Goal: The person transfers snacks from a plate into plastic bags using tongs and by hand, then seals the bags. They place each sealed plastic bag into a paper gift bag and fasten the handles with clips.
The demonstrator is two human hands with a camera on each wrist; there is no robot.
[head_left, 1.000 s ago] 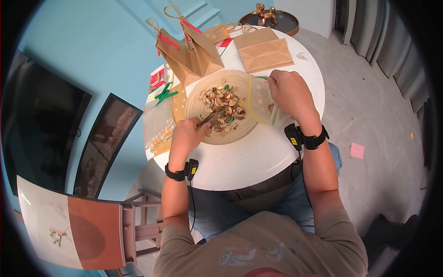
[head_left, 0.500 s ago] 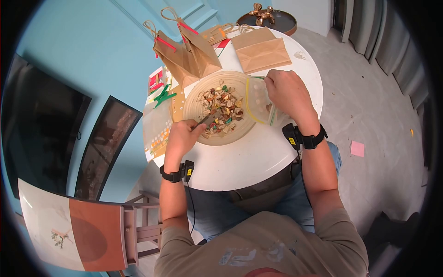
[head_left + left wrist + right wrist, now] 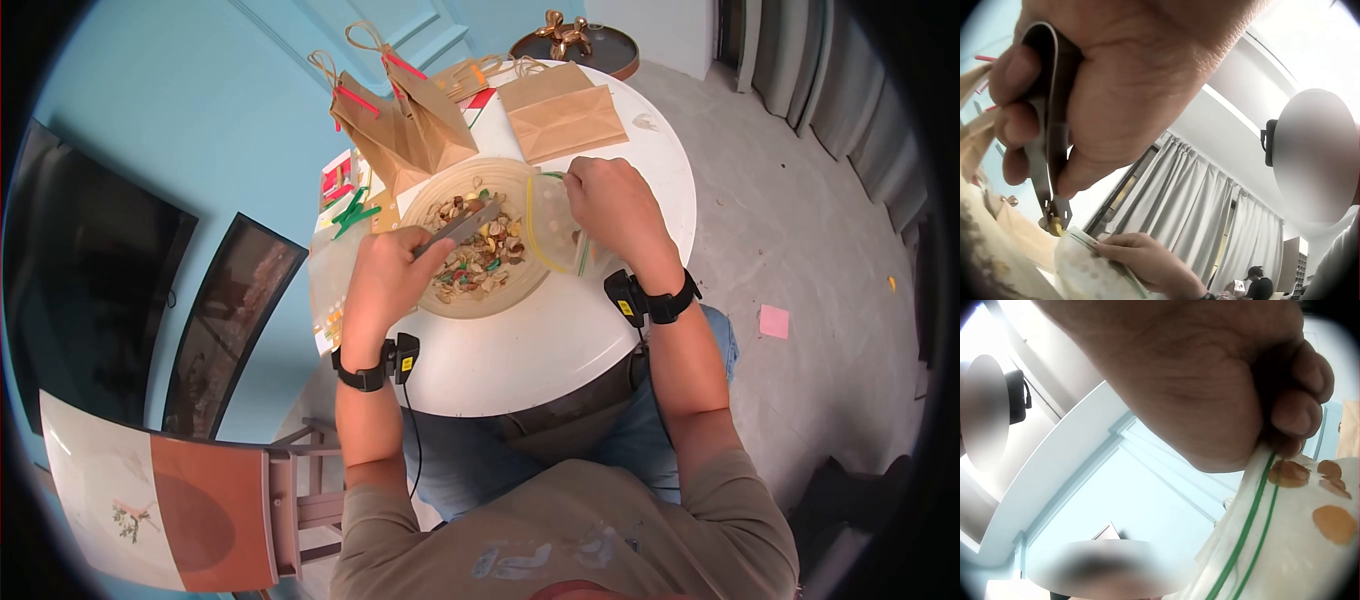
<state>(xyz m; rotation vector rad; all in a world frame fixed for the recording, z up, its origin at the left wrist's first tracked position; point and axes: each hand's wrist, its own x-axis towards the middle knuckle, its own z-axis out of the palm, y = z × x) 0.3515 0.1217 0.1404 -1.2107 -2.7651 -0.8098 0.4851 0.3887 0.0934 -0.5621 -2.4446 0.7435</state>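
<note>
The left hand grips metal tongs, held above a round wooden tray of mixed dried pieces. In the left wrist view the tongs pinch a small yellowish piece at their tips. At the tray's right side the right hand pinches the top edge of a clear zip bag. The right wrist view shows the bag's green zip strip below the curled fingers, and several orange-brown spots on the bag.
Two upright paper bags with red strips and a flat paper bag stand or lie at the back of the white round table. Green clips and a printed clear bag are at the left.
The tongs have risen from the pieces and moved up and right, toward the zip bag. The right hand still holds the bag, slightly further left in view.
</note>
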